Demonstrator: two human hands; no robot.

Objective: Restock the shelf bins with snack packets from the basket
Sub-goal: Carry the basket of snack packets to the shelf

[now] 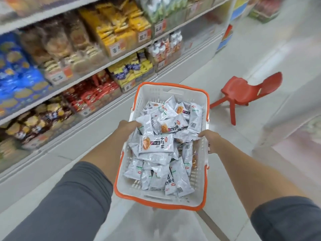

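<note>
"While both hands are on the basket (pixel 156 197), which step would you call this?"

"Carrying, I'd judge: it is on its way to the shelf and no snack packets (pixel 156 144) have been picked out yet. The left hand (pixel 128 126) is curled over the left rim, fingertips hidden among the packets; the right hand (pixel 209 139) clamps the right rim, thumb inside, fingers outside the slotted wall."

"So where are the packets?"

"All in the basket, held before the person above the floor, with the shelf bins (pixel 97 96) well apart to the left and blurred."

"What does the next move call for?"

"Finding the matching bin, which I cannot tell from here, then setting the basket down or shifting it to one hand so the other is free. The red chair (pixel 243 91) stands ahead on the right; worth steering past."

"And how do the packets look?"

"Small silver-grey foil sachets, crinkled, an orange picture and dark lettering on the face, barcodes on the back, heaped loose every way up; light and slippery, I'd guess"
</note>
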